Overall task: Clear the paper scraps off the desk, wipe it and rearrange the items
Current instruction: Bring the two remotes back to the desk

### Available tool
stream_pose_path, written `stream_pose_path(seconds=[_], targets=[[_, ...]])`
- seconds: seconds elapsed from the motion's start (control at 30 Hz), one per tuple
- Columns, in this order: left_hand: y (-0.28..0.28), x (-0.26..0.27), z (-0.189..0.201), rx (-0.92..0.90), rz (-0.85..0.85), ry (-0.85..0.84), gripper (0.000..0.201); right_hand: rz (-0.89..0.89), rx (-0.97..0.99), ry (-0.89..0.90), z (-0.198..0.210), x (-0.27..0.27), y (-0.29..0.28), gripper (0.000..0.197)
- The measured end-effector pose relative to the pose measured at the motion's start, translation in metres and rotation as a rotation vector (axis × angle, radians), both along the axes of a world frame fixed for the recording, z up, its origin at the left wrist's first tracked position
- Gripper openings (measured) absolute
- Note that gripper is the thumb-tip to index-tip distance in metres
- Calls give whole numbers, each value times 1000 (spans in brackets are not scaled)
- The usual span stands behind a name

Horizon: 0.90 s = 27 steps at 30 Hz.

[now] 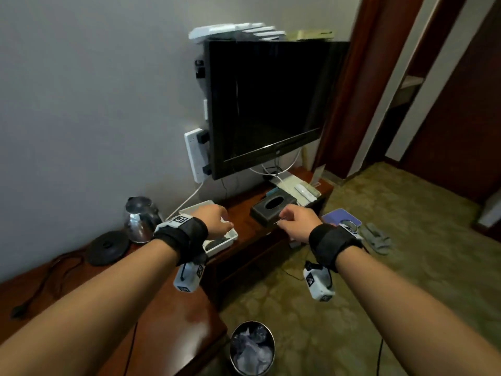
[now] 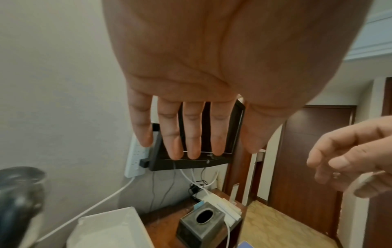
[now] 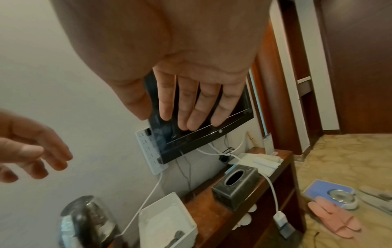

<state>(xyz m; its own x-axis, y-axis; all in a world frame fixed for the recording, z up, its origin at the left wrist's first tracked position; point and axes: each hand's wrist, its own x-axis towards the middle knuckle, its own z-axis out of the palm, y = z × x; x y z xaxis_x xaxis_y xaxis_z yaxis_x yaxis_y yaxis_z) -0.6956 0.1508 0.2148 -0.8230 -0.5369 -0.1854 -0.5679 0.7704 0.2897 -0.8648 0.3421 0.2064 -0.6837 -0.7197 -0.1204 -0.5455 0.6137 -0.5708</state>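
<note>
- Two hands, both empty: my left hand [image 1: 214,222] hangs over the white tray [image 1: 231,236] with straight, spread fingers. My right hand [image 1: 298,223] hovers with fingers loosely bent, gripping nothing.
- One tissue box [image 1: 272,210]: dark, slot upward, standing on the desk [image 1: 244,221] just ahead of my right fingertips and not touching them. Its long axis runs along the desk toward the far end. My right hand is the nearer; my left would have to cross the tray.
- One tray: it lies between the glass kettle [image 1: 141,218] and the tissue box, with a small dark utensil [image 3: 176,236] inside. My wrist hides too much of it to tell its axis.
- Several paper scraps [image 1: 252,351]: crumpled in the waste bin [image 1: 231,348] on the carpet. I see none on the desktop, so I judge the clearing done and the rearranging in hand.
- Edges: the box sits close to the front edge, with a drop to the carpet on my right. A white cable [image 3: 272,189] passes beside it and hangs over that edge.
- Open room: a strip of bare wood lies between tray and box. The far end is crowded with remote controls [image 1: 305,191], and the television [image 1: 271,104] overhangs the back.
</note>
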Motion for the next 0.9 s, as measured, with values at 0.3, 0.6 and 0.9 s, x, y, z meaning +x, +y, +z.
stream_pose_path(seconds=[0.3,0.6,0.9], targets=[[99,-155,-19,101,-6,12,21,-22,81,14,-3,-146,91,20],[104,-287,-49,118,35,-29,26,-27,164,-21,-31,-279,96,17],[83,-466,-76,175,-44,-4,33,-102,176,-23,-31,-424,79,19]])
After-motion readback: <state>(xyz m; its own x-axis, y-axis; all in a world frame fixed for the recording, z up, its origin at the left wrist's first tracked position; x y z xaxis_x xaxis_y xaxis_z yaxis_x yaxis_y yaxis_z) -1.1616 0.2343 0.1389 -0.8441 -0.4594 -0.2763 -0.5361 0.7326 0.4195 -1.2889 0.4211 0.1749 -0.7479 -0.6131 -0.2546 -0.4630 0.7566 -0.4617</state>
